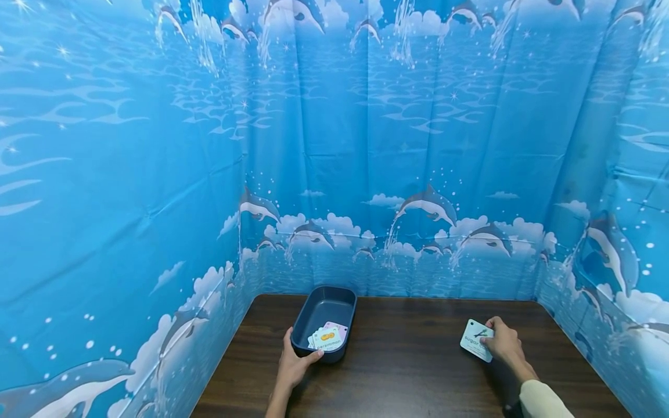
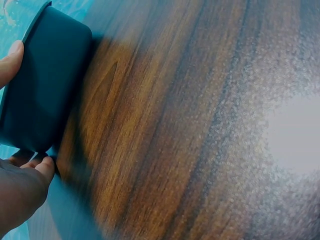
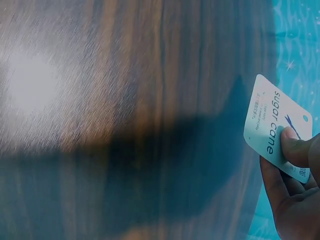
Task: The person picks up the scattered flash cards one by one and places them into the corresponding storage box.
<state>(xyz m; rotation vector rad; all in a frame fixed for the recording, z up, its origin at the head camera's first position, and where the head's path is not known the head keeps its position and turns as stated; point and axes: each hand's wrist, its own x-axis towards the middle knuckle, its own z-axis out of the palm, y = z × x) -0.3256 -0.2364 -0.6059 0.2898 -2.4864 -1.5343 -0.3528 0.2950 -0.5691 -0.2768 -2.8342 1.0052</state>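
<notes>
A dark grey rectangular bin [image 1: 325,310] stands on the left half of the table. My left hand [image 1: 294,364] grips its near left corner, the thumb [image 2: 11,62] at the near side and the fingers [image 2: 46,167] by the left side. Several picture cards [image 1: 328,337] lie in the near end of the bin, the top one printed "persimmon". On the right, my right hand [image 1: 504,345] pinches a pale card [image 1: 477,341] printed "sugar cane" above the table. In the right wrist view the thumb lies on the card's [image 3: 270,112] printed face, with the fingers behind it.
The dark brown wooden table [image 1: 402,354] spreads between the two hands, with a bright glare patch in both wrist views. Blue dolphin-print curtains [image 1: 334,145] enclose the table at the back, left and right. The bin's far end is close to the back curtain.
</notes>
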